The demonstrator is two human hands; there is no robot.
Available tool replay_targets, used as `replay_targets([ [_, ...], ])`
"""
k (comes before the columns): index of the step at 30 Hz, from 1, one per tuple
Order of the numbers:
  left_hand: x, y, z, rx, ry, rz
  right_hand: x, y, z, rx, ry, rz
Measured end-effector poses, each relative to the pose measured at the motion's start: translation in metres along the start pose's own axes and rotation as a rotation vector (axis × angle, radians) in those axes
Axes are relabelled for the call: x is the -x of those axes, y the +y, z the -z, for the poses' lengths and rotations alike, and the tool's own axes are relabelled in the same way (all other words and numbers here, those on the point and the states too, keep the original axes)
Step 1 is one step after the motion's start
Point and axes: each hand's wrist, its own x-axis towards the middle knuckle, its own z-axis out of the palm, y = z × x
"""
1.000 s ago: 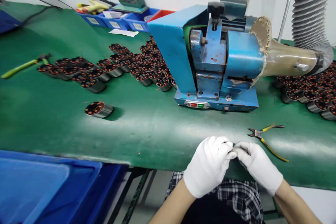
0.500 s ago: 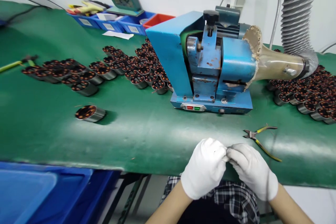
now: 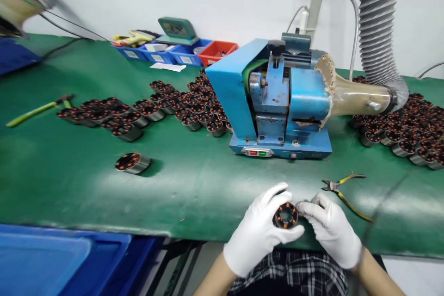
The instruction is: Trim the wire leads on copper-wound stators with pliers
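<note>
My left hand [image 3: 258,231], in a white glove, is closed around a motor stator [image 3: 276,220], a ring with copper windings whose open face is turned up toward me. At the stator's right edge, my gloved right hand [image 3: 328,222] has its thumb and fingers pinched together. Whatever lies in that pinch is too small to make out. Cutting pliers [image 3: 335,186] with yellow handles lie spread on the green bench [image 3: 194,185], just beyond my right hand. A single stator [image 3: 133,163] stands alone toward the left.
A blue belt grinder [image 3: 274,101] stands ahead, joined to a grey exhaust hose [image 3: 379,23]. Rows of stators [image 3: 126,130] sit to its left, more stators [image 3: 402,148] to its right. Small bins [image 3: 189,58] and a clock [image 3: 177,27] are behind. Blue crates [image 3: 45,259] stand lower left.
My hands have come slightly apart. The stator, hidden behind my gloves before, now shows face-up in my left hand. The whole view has shifted, with the bench things lower in it.
</note>
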Motion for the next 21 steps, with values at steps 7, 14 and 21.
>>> replay_targets([
  [7,0.01,0.028,0.021,0.329,0.067,-0.058,-0.02,-0.034,0.026,-0.404,-0.021,-0.367],
  [14,0.011,0.032,0.039,0.216,-0.039,-0.202,-0.029,-0.049,0.035,-0.847,-0.128,-0.733],
  [21,0.006,0.038,0.039,0.252,0.025,-0.168,-0.026,-0.051,0.031,-0.683,-0.001,-0.67],
])
